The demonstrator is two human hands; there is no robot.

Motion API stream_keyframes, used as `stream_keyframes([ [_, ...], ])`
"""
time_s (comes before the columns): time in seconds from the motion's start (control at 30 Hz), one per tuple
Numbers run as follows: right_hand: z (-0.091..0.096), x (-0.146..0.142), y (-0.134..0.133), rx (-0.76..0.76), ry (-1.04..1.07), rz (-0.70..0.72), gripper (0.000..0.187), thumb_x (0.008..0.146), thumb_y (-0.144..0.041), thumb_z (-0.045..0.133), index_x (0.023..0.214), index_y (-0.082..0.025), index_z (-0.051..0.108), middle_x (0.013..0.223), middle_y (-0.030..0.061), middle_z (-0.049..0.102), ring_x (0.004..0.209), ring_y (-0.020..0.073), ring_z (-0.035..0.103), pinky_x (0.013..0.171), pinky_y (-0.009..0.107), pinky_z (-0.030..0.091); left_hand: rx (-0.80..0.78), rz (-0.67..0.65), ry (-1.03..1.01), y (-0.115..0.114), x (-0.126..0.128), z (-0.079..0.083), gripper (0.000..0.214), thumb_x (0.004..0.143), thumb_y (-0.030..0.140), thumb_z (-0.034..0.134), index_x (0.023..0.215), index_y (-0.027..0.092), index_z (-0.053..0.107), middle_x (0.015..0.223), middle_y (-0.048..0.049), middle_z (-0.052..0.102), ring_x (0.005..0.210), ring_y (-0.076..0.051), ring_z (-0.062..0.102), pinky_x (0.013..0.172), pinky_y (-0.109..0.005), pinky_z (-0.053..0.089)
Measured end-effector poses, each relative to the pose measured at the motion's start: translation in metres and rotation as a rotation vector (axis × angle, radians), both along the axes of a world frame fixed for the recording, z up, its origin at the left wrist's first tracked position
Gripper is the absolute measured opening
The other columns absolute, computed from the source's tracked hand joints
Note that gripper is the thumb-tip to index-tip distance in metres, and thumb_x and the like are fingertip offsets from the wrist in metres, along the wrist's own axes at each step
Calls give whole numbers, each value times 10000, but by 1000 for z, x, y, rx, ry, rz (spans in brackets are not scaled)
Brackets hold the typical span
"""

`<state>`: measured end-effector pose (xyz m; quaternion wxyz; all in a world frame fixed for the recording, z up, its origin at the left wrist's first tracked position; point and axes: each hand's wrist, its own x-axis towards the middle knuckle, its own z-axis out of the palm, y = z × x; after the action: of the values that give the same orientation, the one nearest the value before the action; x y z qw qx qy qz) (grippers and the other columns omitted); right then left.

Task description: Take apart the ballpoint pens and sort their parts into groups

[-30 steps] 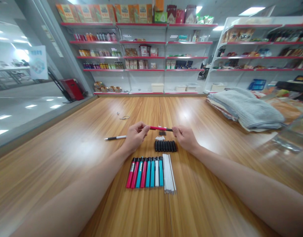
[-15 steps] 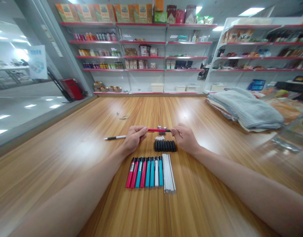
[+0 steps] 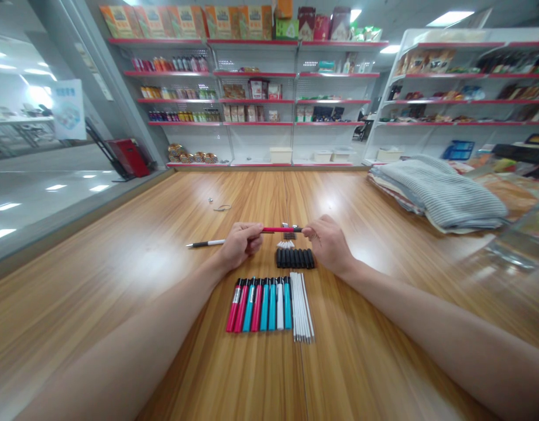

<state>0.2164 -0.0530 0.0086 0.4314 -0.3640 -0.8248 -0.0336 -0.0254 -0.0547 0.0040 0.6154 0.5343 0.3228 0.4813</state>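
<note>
A red pen (image 3: pixel 278 230) is held level between both hands above the wooden table (image 3: pixel 120 275). My left hand (image 3: pixel 239 244) pinches its left end and my right hand (image 3: pixel 326 242) pinches its dark right end. Below the pen lie small white tips (image 3: pixel 285 245), a row of black pen parts (image 3: pixel 294 258), several red, teal and white pen barrels (image 3: pixel 260 304) and thin white refills (image 3: pixel 302 307). A finished black-and-white pen (image 3: pixel 204 243) lies to the left of my left hand.
A stack of folded striped cloth (image 3: pixel 440 193) sits at the right of the table. A small ring and a metal bit (image 3: pixel 220 206) lie further back. Store shelves (image 3: pixel 251 99) with goods stand behind the table.
Both hands have drawn slightly closer together on the red pen, which sits a little lower and shorter between them. The parts on the table have not moved.
</note>
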Motion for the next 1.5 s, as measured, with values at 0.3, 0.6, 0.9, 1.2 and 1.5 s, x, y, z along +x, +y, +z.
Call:
stream_keyframes([
  [0.3, 4, 1, -3, 1, -19, -30, 293, 923, -273, 452, 679, -169, 577, 677, 65, 578, 736, 198, 476, 688, 328, 385, -46, 31, 56, -1, 3, 3, 411, 812, 445, 585, 575, 171, 392, 501, 44, 389, 358, -29, 211, 369, -195, 111],
  [0.6, -11, 13, 13, -511, 298, 33, 529, 911, -532, 371, 527, -175, 439, 489, -20, 392, 459, 100, 373, 484, 259, 271, 832, 433, 708, -13, 20, 4, 196, 842, 363, 581, 921, 208, 671, 784, -45, 602, 710, -159, 528, 660, -265, 391],
  [0.9, -6, 7, 2, -349, 56, 45, 464, 941, -430, 371, 554, -181, 433, 550, -2, 431, 523, 118, 401, 519, 269, 291, 822, 304, 892, -14, 10, 8, 325, 869, 277, 493, 562, 171, 516, 543, 12, 440, 524, -115, 398, 544, -255, 258],
  [1.2, 4, 2, -5, -19, -67, 142, 263, 923, -262, 446, 709, -175, 571, 659, 48, 547, 690, 181, 440, 671, 329, 368, 547, 194, 641, -5, 2, 1, 446, 902, 388, 431, 528, 157, 505, 489, 28, 382, 476, -101, 362, 512, -249, 255],
  [1.5, 2, -2, -8, -52, -10, 82, 285, 919, -319, 485, 715, -165, 612, 668, 51, 589, 682, 171, 481, 656, 312, 373, 1197, 451, 1083, -15, 14, 15, 183, 892, 337, 533, 917, 206, 659, 809, -51, 637, 819, -188, 524, 783, -329, 346],
])
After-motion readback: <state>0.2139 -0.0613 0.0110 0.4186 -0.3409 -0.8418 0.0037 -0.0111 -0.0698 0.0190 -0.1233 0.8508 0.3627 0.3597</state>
